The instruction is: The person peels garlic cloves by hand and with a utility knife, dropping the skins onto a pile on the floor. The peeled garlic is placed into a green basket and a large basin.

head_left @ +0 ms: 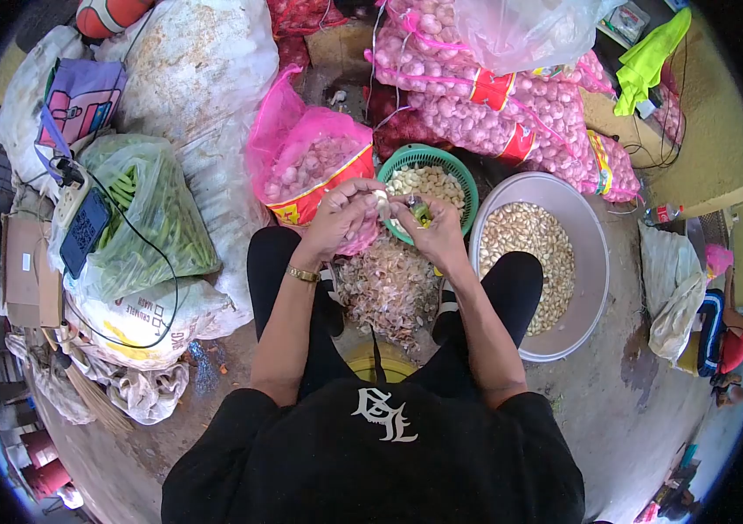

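My left hand (342,218) is closed, pinching a pale garlic clove (381,198) between the fingertips. My right hand (438,231) is closed around a small knife with a yellow-green handle (423,215); its blade is mostly hidden by the fingers, close to the clove. Just beyond both hands stands a green basket (469,175) holding peeled garlic (431,182). Below them a heap of garlic skins (386,284) lies on the floor between my feet. An open pink mesh bag (268,144) of garlic bulbs is beyond my left hand.
A wide grey basin (594,262) of garlic cloves (535,249) stands by my right knee. Full pink garlic sacks (511,113) are stacked at the back. On the left are white sacks (201,79), a plastic bag of green pods (148,205) and a phone (86,230) with a cable.
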